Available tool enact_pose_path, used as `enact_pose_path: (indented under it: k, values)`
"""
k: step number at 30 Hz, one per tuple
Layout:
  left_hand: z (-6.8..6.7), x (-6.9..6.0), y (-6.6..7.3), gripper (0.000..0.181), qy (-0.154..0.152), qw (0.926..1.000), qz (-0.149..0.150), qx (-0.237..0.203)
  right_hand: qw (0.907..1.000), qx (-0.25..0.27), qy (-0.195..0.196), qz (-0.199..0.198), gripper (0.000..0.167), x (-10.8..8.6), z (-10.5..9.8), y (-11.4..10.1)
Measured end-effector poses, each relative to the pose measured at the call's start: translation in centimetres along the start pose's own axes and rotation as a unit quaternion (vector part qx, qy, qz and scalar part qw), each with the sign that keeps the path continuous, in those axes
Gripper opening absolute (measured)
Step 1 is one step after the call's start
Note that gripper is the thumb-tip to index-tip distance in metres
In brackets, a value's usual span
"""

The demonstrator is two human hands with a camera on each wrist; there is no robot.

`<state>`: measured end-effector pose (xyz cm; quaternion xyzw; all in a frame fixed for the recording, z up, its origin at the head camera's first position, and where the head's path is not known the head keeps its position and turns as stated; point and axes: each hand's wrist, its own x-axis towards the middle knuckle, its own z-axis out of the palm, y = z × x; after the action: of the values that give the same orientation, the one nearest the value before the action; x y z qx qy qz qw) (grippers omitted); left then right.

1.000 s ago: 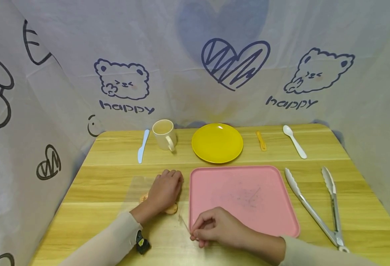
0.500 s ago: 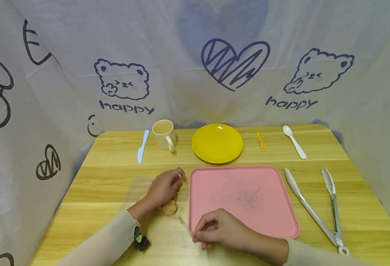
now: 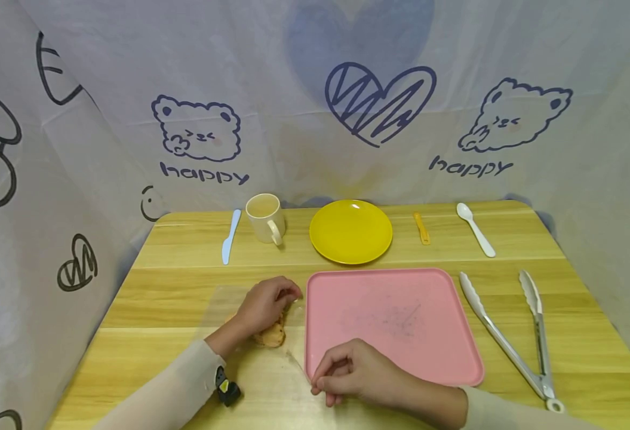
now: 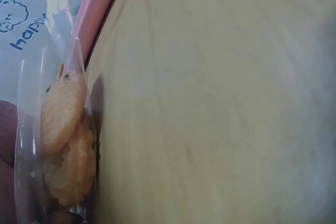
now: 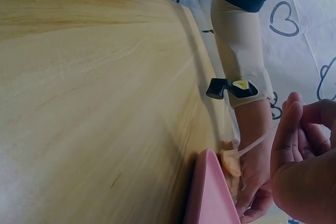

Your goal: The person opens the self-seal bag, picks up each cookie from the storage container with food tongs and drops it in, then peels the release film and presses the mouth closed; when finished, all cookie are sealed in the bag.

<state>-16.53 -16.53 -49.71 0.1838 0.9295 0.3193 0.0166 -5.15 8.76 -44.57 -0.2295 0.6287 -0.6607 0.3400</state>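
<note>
A clear plastic bag [image 3: 219, 304] holding several cookies [image 3: 272, 335] lies on the table left of the pink tray; the cookies are partly hidden under the left hand. That left hand [image 3: 265, 306] reaches over the bag, thumb and fingertips pinching its far right edge beside the tray. Lower down, the right hand [image 3: 349, 371] pinches the bag's near corner, drawn out into a thin taut strip. In the right wrist view this strip [image 5: 254, 145] runs from the cookies to the right fingertips. Ridged golden cookies [image 4: 65, 111] show through the film in the left wrist view.
The pink tray [image 3: 379, 298] lies right of the bag, with open metal tongs [image 3: 508, 346] beyond it. Along the back are a blue knife [image 3: 231, 237], cream mug [image 3: 265, 220], yellow plate [image 3: 351, 232], small orange utensil [image 3: 422, 228] and white spoon [image 3: 476, 230].
The left hand has lifted off its flat pose on the bag, and its fingertips have come together at the bag's far right edge. The right hand has shifted only slightly, still pinching the corner.
</note>
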Motion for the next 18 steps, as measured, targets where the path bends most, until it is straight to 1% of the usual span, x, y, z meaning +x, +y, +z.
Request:
enact_pose_path:
  k: [4,10,18]
  values:
    - [0.05,-0.04,-0.03,0.015,-0.001,1.0,0.001,0.008,0.9998,-0.004,-0.014,-0.009,0.015,-0.14,0.1,-0.17]
    - [0.03,-0.04,-0.02,0.015,-0.002,0.9999,0.002,0.014,0.9985,0.007,-0.05,-0.022,0.018,-0.39,0.16,-0.34]
    - [0.08,-0.01,-0.11,0.015,-0.002,1.0,-0.003,0.003,0.9932,0.036,-0.102,-0.042,0.02,-0.86,-0.03,-0.36]
